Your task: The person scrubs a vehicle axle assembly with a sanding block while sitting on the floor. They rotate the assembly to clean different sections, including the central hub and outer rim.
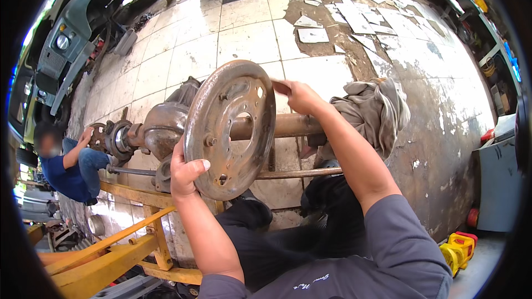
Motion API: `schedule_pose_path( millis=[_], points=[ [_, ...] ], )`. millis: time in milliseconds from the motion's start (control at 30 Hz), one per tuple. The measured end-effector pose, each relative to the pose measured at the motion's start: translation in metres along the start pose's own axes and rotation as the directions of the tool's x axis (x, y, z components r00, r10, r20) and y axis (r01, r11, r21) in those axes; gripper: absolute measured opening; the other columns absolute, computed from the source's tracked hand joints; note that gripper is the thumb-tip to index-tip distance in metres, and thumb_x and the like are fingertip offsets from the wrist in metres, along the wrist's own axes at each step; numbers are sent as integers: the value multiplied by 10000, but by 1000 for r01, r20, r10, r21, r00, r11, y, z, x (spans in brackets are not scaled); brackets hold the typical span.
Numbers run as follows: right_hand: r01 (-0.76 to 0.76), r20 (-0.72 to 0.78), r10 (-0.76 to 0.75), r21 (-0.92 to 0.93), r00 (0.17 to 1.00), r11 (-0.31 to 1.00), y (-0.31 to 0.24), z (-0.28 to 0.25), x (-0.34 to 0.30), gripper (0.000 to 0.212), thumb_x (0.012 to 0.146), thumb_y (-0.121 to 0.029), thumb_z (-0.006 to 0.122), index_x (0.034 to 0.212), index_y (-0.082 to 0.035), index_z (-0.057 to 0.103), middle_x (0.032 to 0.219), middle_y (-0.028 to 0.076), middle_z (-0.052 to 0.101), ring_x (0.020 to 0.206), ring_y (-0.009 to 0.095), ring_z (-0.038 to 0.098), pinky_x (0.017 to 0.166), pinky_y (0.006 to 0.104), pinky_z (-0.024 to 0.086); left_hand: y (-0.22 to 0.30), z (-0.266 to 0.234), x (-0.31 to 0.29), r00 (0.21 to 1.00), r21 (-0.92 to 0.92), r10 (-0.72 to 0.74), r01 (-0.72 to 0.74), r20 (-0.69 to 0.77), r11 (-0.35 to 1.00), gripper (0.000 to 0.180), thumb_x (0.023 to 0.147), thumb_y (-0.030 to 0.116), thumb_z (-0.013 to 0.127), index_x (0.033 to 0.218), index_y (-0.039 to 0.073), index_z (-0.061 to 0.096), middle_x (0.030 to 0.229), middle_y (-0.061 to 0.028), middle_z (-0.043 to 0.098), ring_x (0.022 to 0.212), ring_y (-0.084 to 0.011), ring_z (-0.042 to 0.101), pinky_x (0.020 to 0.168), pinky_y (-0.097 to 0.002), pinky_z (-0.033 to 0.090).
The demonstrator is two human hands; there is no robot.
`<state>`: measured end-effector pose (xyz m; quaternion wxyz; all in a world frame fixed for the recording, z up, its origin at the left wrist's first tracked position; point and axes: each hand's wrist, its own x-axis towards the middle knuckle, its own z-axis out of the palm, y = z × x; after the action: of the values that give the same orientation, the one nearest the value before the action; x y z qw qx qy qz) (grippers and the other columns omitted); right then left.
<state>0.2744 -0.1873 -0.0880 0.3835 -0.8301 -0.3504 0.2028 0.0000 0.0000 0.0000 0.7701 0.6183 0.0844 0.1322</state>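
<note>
A large round rusty metal plate, a brake backing plate (213,158), stands tilted in front of me, with a big center hole and several smaller holes. My left hand (187,173) is closed on its lower left edge, thumb lying on the face. My right hand (301,98) is closed at the upper right rim; its fingertips pass behind the edge and are partly hidden. Behind the plate runs a rusty axle housing (302,125) with a bulging differential case (165,124) to the left. A grey-brown cloth (374,113) is draped over the housing's right end.
A yellow metal frame (122,257) is at the lower left. Another person (69,169) crouches at the axle's left end, a hand on it. A vehicle body (66,39) stands far left. Broken tiles (354,16) litter the far floor; a cabinet (499,188) stands right.
</note>
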Motion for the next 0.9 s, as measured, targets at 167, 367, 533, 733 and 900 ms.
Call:
schedule_pose_path(
  millis=[167,367,533,733,900],
  points=[
    [328,-313,-291,70,904,942,-70,-11,0,672,842,111,509,1483,-93,508,1382,188,628,1304,312,593,1087,386,472,-8,-1,-4,999,-16,15,-16,-49,1000,798,646,164,669,1397,-76,540,1240,-195,690,1139,-299,680,1031,-403,506],
    [-8,4,8,80,1000,997,-30,-1,-3,611,879,109,506,1454,-95,545,1368,193,635,1292,316,601,1074,364,481,4,6,-3,998,-1,-19,19,-52,1000,793,645,164,668,1392,-72,547,1229,-190,698,1139,-279,678,1032,-381,502],
    [306,-358,-182,327,916,894,-45,3,-2,606,912,123,455,1463,-115,538,1424,198,595,1310,338,582,1096,382,470,-3,3,-5,999,-19,-14,13,-52,1000,776,641,168,672,1371,-73,568,1233,-186,698,1121,-268,680,1019,-369,503],
    [154,-180,-151,2,972,988,-83,0,-12,632,934,93,455,1528,-125,454,1422,216,592,1316,353,572,1105,404,468,1,6,-6,998,-5,-19,19,-59,1000,775,640,181,682,1370,-59,582,1224,-160,704,1099,-245,679,1003,-359,501],
    [96,-356,-102,-35,929,995,0,18,-15,695,920,87,443,1580,-115,358,1413,237,584,1273,372,584,1074,429,474,-4,7,1,999,-6,0,0,-34,1000,792,646,191,686,1390,-55,571,1209,-152,705,1108,-233,669,1006,-350,491]
  ],
)
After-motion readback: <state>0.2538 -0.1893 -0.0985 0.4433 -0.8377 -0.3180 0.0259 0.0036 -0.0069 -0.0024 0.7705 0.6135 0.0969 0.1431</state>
